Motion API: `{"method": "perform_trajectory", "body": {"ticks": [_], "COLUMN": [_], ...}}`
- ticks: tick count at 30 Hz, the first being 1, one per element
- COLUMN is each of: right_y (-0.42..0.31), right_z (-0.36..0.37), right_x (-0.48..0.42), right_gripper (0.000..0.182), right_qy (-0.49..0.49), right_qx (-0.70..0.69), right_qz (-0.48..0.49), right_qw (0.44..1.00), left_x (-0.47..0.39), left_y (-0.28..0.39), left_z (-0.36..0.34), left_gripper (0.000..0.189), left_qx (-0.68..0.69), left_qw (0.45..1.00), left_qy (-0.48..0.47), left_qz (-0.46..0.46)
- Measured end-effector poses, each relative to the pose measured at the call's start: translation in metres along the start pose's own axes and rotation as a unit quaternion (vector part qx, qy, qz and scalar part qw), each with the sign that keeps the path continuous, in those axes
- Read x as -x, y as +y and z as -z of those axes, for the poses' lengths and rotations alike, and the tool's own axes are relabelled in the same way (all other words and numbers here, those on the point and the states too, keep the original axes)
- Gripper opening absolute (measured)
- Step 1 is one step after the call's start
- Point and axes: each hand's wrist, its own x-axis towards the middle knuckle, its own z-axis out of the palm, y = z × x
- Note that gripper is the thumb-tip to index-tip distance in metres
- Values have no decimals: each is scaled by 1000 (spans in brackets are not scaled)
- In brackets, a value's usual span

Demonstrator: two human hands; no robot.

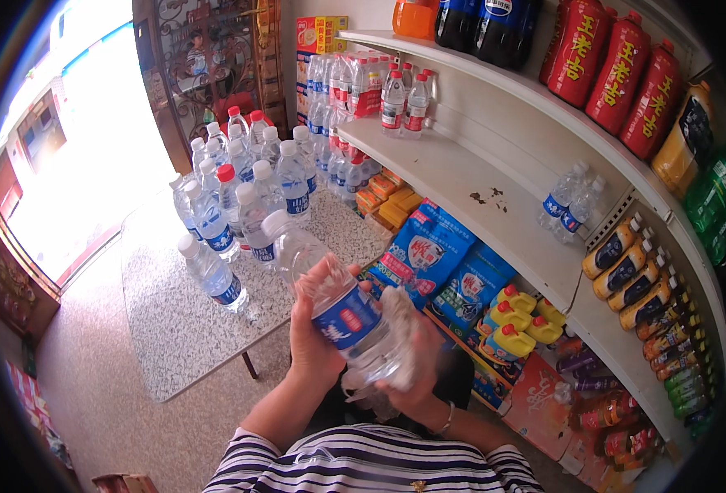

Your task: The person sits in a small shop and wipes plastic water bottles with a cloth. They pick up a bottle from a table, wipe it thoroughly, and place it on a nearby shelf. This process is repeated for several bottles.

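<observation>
My left hand (pixel 316 333) is wrapped around a clear plastic water bottle (pixel 345 314) with a white cap and a blue label. The bottle is tilted, its cap pointing away from me over the table. In my right hand (pixel 421 363) is a pale, worn cloth (pixel 400 333), pressed to the lower part of the bottle; the cloth hides some of the base. A speckled stone-pattern table (pixel 196 345) lies just beyond. Several similar water bottles (pixel 218 231) stand grouped on it, mostly white-capped, a few red-capped. One bottle (pixel 213 274) stands nearer me, slightly apart.
White shelving (pixel 455 179) curves along the right, with red-capped bottles (pixel 393 101), two blue-label bottles (pixel 566 203) and large red drink bottles (pixel 618 74). Blue detergent bags (pixel 427 252) and yellow jugs (pixel 511 326) sit lower. A bright doorway (pixel 104 154) opens at the left.
</observation>
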Motion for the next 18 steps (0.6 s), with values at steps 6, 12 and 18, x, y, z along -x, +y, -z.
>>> {"method": "perform_trajectory", "body": {"ticks": [6,12,18], "right_y": [23,45,12], "right_z": [3,2,37], "right_x": [22,-6,-40], "right_gripper": [74,64,70], "right_qy": [18,156,-19], "right_qx": [77,-320,-50], "right_qz": [35,-184,-31], "right_qw": [996,916,998], "left_x": [10,7,8], "left_y": [-13,-22,-29], "left_z": [-12,6,25], "left_gripper": [60,62,62], "left_qx": [80,33,16], "left_qw": [980,983,984], "left_qy": [119,113,60], "left_qz": [137,139,166]}}
